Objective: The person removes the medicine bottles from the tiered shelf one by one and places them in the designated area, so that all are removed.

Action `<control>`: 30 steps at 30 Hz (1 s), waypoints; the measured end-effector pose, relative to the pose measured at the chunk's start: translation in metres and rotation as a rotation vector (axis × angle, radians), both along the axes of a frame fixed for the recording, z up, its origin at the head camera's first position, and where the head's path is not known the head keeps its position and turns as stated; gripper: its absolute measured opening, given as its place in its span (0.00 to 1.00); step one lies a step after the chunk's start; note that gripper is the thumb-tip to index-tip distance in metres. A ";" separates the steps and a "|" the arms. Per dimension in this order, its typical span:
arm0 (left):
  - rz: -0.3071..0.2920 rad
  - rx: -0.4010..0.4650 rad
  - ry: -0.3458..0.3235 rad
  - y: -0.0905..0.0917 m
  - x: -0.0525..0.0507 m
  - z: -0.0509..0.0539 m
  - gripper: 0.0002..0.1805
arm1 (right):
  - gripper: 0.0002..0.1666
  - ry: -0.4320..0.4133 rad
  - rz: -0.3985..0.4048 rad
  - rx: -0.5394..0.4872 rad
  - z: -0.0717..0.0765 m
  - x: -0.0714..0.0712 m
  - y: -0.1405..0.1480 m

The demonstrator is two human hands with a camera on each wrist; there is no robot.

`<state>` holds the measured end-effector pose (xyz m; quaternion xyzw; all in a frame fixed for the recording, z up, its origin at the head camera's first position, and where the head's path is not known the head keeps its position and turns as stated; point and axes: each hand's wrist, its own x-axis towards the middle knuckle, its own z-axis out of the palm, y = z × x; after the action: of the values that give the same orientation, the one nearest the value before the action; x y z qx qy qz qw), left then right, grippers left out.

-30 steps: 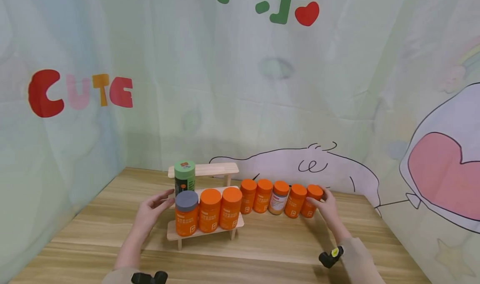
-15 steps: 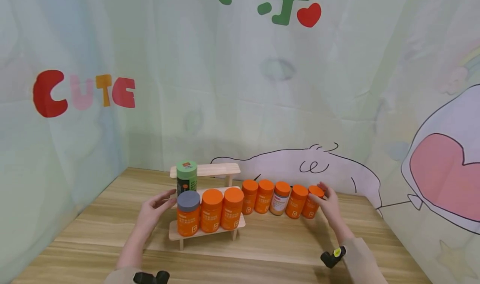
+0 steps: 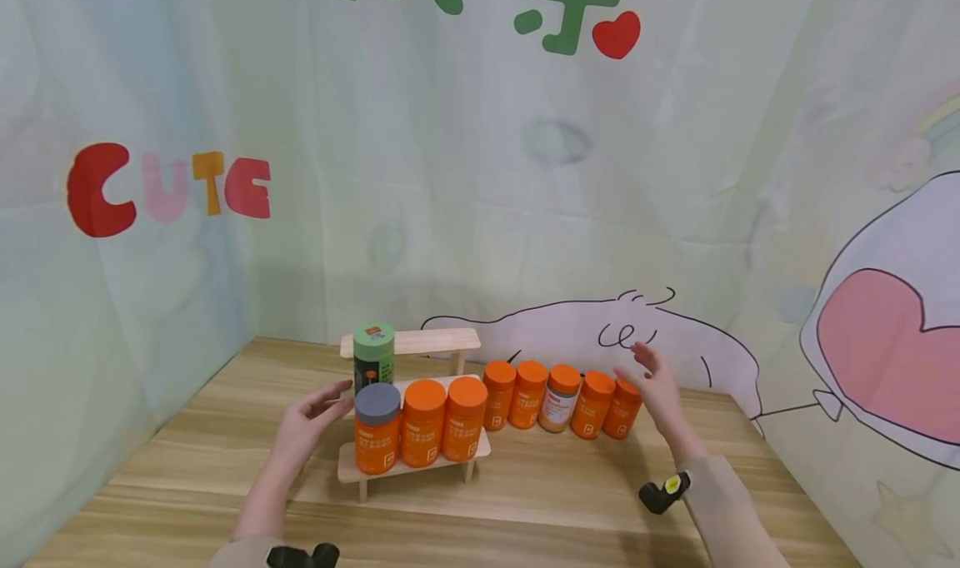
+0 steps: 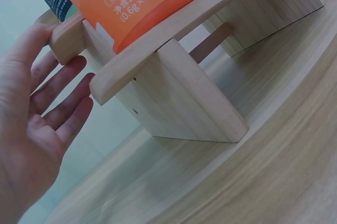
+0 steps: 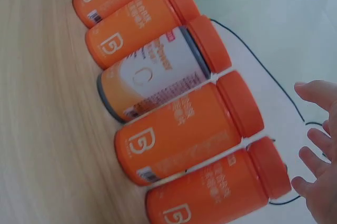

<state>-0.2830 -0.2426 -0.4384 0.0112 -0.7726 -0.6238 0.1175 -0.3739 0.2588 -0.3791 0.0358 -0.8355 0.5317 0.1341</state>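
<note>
My left hand [image 3: 309, 418] is beside the left end of a tiered wooden rack [image 3: 438, 341], fingers loosely spread. In the left wrist view its fingertips [image 4: 76, 66] lie by the ends of two shelf boards; contact is hard to tell. On the rack's front tier stand a grey-capped orange bottle [image 3: 377, 430] and two orange-capped bottles [image 3: 423, 426]. A green-capped jar [image 3: 372, 347] stands behind. My right hand [image 3: 660, 393], fingers apart and holding nothing, hovers by the cap of the end bottle [image 3: 621, 414]. The right wrist view shows a gap between the fingers and that cap.
Right of the rack, several bottles stand in a row along the back curtain, among them a white-labelled one [image 3: 558, 401]. The wooden tabletop [image 3: 540, 501] stretches in front. Printed fabric [image 3: 480, 176] hangs behind and at both sides.
My right hand has let go of the row's end bottle and lifted up off its cap, fingers spreading. That bottle has ended close against its neighbour. My left hand stays by the rack.
</note>
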 end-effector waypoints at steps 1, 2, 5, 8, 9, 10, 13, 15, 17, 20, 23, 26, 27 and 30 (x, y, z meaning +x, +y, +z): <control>-0.002 0.003 0.005 0.000 0.000 0.000 0.29 | 0.43 -0.002 0.005 0.009 0.003 0.000 -0.003; -0.005 0.005 0.009 0.000 0.000 0.000 0.29 | 0.43 0.000 0.011 0.011 0.005 -0.001 -0.006; -0.009 0.008 0.020 -0.001 0.000 0.000 0.29 | 0.41 0.011 0.022 0.012 0.013 -0.002 -0.018; -0.007 0.006 0.014 -0.001 0.000 0.000 0.29 | 0.39 0.031 0.039 0.012 0.020 -0.003 -0.032; -0.006 0.004 0.008 -0.001 0.000 0.000 0.29 | 0.39 0.037 0.046 0.010 0.023 -0.003 -0.038; -0.003 -0.001 0.002 -0.001 0.000 0.000 0.29 | 0.39 0.044 0.058 0.006 0.025 -0.003 -0.043; 0.002 -0.007 -0.014 -0.001 -0.001 -0.001 0.29 | 0.39 0.073 0.092 -0.005 0.030 -0.003 -0.059; 0.004 -0.015 -0.022 -0.001 -0.001 -0.001 0.30 | 0.40 0.097 0.120 -0.013 0.034 -0.003 -0.070; 0.005 -0.018 -0.025 0.000 -0.001 -0.002 0.29 | 0.40 0.118 0.145 -0.017 0.037 -0.003 -0.081; 0.009 -0.028 -0.031 0.000 -0.001 -0.002 0.29 | 0.41 0.140 0.179 -0.013 0.042 -0.002 -0.097; 0.013 -0.027 -0.025 0.000 -0.001 -0.002 0.29 | 0.40 0.152 0.207 -0.009 0.048 -0.001 -0.112; 0.013 -0.022 -0.013 0.000 -0.001 -0.002 0.29 | 0.39 0.173 0.243 -0.021 0.051 -0.001 -0.125; 0.013 -0.022 -0.010 0.000 -0.001 -0.001 0.29 | 0.39 0.179 0.258 -0.022 0.052 0.000 -0.129; 0.010 -0.013 0.005 0.000 -0.001 0.000 0.28 | 0.39 0.195 0.287 -0.025 0.054 0.001 -0.142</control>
<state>-0.2838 -0.2426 -0.4387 0.0127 -0.7763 -0.6182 0.1227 -0.3728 0.1167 -0.3250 0.2043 -0.7983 0.5496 0.1378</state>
